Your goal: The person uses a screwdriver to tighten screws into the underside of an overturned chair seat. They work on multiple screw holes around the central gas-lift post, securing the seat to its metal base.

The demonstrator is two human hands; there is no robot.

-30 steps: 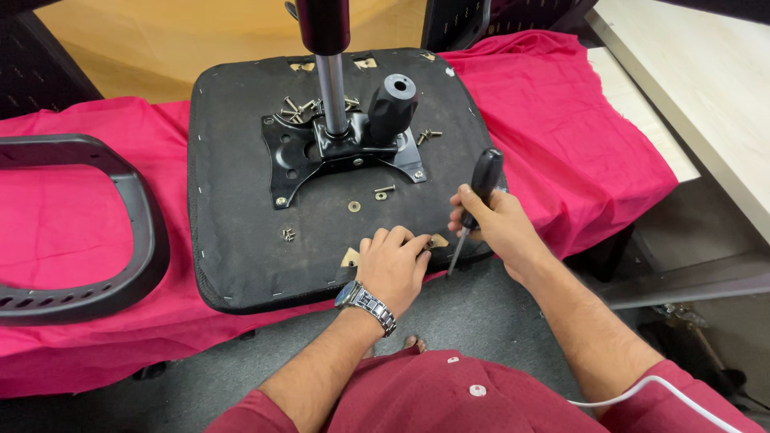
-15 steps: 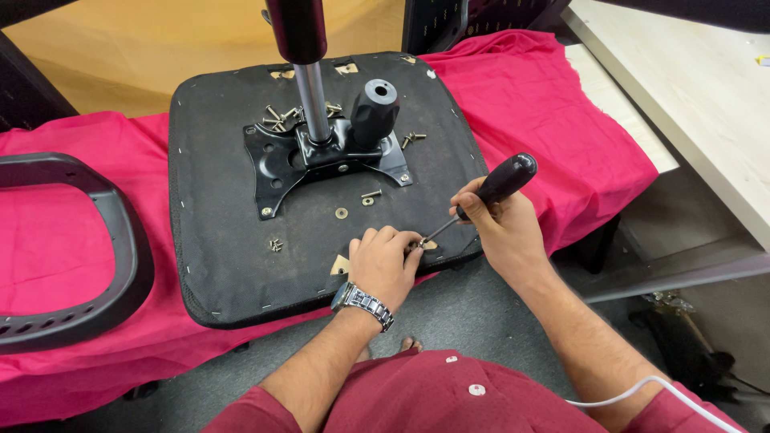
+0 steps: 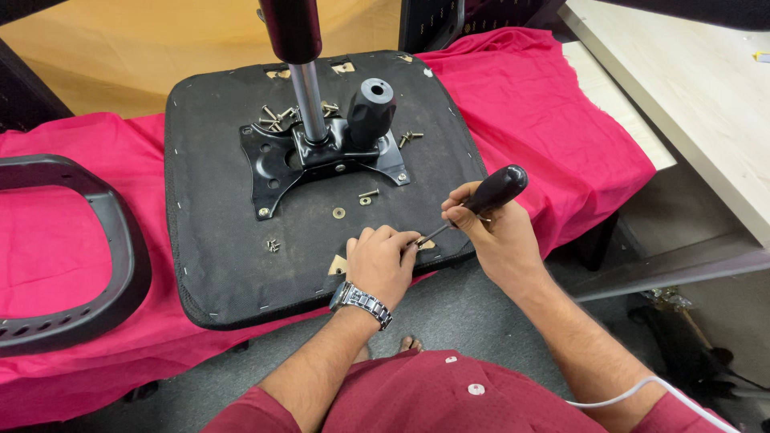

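The right hand (image 3: 491, 232) is clenched around the black handle of a screwdriver (image 3: 480, 200), whose thin metal shaft slants down and to the left so that its tip meets the fingertips of the left hand (image 3: 383, 261). That left hand, a steel-link wristwatch (image 3: 361, 302) on its wrist, rests palm-down with its fingers curled and pinched at the screwdriver's tip; whatever small part it pinches is hidden under the fingers.

Both hands work at the near edge of a black, square, fabric-covered chair seat (image 3: 216, 248) lying upside down. A light tan tab (image 3: 338, 265) shows at the seat's edge just beside the left hand. Further in, a brass washer (image 3: 339, 213) and a short screw (image 3: 368, 194) lie loose on the fabric, with a small cluster of screws (image 3: 273, 245) to their left. At the seat's middle sits a black metal mounting plate (image 3: 269, 172), from which a shiny gas-lift column (image 3: 308, 104) rises upright, with a black plastic knob (image 3: 370, 111) just beside it. A heap of loose screws (image 3: 277, 118) lies behind the plate.

The seat rests on a bright pink cloth (image 3: 553, 120) draped over the surface. To the left on the same cloth lies a curved black plastic chair frame (image 3: 120, 240). A pale wooden desk (image 3: 690, 104) stands to the right.
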